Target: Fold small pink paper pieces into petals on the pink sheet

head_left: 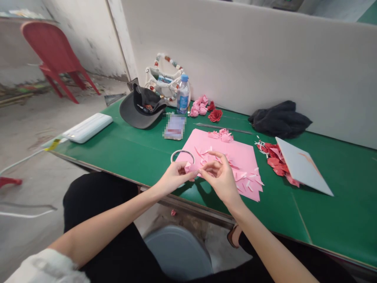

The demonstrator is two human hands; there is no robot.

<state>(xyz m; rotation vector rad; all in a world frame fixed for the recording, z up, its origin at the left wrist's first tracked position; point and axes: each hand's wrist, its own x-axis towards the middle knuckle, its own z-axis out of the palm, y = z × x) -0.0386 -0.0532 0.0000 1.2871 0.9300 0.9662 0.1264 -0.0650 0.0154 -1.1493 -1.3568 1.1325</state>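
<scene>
Pinching one small pink paper piece [187, 168] in the left hand [173, 179], the right hand [219, 177] curled just beside it, both hands together over one pink sheet [246, 161] on the green worktop [338, 224], one metal hoop [182, 152] at its left edge.

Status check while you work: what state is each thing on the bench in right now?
left hand, pinching a pink paper piece
right hand, fingers curled, any hold unclear
pink paper sheet, flat, strewn with snippets
metal hoop, lying flat
water bottle, upright, capped
black baseball cap, tipped, underside showing
dark cloth, crumpled
white board, tilted on red paper scraps
</scene>
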